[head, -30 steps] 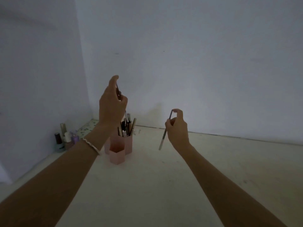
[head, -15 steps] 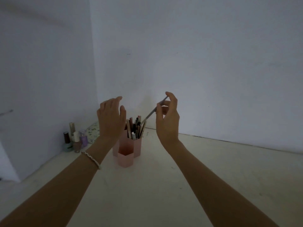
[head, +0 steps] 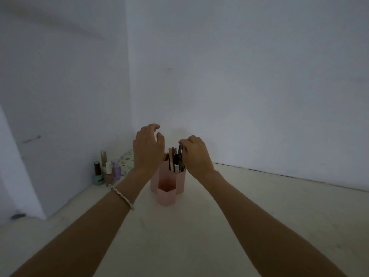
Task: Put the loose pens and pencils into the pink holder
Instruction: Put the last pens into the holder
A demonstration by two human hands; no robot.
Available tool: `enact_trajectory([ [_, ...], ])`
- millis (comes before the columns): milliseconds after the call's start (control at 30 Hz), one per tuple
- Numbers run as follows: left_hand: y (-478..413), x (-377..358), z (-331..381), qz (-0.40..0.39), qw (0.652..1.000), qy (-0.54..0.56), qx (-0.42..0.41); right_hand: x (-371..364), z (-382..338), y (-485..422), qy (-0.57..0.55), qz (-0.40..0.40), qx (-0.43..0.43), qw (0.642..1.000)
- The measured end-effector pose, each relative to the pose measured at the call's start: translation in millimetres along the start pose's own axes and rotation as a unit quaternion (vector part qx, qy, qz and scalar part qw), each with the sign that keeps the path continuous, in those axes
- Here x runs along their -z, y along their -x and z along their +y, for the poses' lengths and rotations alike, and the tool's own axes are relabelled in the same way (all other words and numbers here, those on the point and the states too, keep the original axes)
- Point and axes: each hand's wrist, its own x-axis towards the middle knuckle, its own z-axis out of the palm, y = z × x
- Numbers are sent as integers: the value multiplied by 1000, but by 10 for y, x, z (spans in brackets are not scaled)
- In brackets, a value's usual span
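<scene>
The pink holder, made of hexagonal tubes, stands on the pale table near the wall corner. Several pens and pencils stand upright in its taller back tube; the short front tube shows nothing inside. My right hand hovers at the tube's right rim and pinches a thin grey pen with its fingertips, the pen's lower part down among the others. My left hand hangs just left of the holder, fingers loosely curved, holding nothing. A beaded bracelet sits on my left wrist.
Nail polish bottles cluster at the left against the wall, in front of a floral-patterned box. White walls meet in a corner behind the holder. The pale table stretches to the right and toward me.
My right hand has swung the grey pen from a slant above the holder down into the back tube. My left hand, which let go of its pen earlier, stays beside the holder.
</scene>
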Motion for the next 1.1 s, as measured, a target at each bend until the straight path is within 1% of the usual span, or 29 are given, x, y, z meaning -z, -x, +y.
enact_trajectory([
  [100, 22, 12, -7, 1, 1000, 10, 10, -25, 32, 67, 71, -36, 29, 996],
  [167, 46, 11, -10, -2, 1000, 10, 15, -8, 42, 86, 71, -63, 31, 995],
  [200, 60, 15, -19, -6, 1000, 8, 16, 13, 32, 93, 57, -60, 30, 996],
  [233, 69, 27, -38, -13, 1000, 6, 21, 37, 25, 100, 25, -35, 14, 999],
  [267, 79, 49, -67, -20, 999, 4, 31, 61, 26, 118, -33, 11, -22, 999],
  [300, 83, 83, -101, -28, 998, 2, 49, 77, 36, 148, -101, 57, -74, 990],
  [333, 89, 113, -148, -45, 996, -4, 79, 78, 64, 191, -164, 80, -122, 976],
  [367, 94, 141, -186, -80, 989, -15, 123, 74, 88, 239, -199, 56, -158, 965],
  [400, 104, 160, -212, -140, 973, -21, 180, 49, 108, 291, -201, -12, -182, 963],
  [433, 128, 166, -225, -210, 946, -5, 248, -1, 127, 349, -189, -101, -197, 957],
  [467, 164, 154, -232, -270, 910, 34, 313, -72, 150, 397, -191, -183, -208, 942],
  [500, 200, 128, -250, -296, 885, 69, 354, -148, 165, 431, -207, -238, -223, 922],
  [533, 233, 90, -278, -289, 883, 73, 363, -226, 177, 452, -232, -259, -237, 907],
  [567, 241, 40, -320, -272, 899, 50, 340, -304, 190, 457, -243, -258, -244, 903],
  [633, 219, -54, -404, -258, 931, -21, 258, -437, 244, 418, -239, -228, -240, 913],
  [700, 148, -136, -451, -256, 941, -66, 210, -529, 339, 336, -226, -215, -225, 923],
  [867, -183, -528, -650, -266, 943, -44, 197, -775, 649, 9, -221, -214, -221, 926],
  [1100, -546, -984, -960, -265, 946, -29, 183, -1152, 936, -306, -205, -184, -201, 940],
])
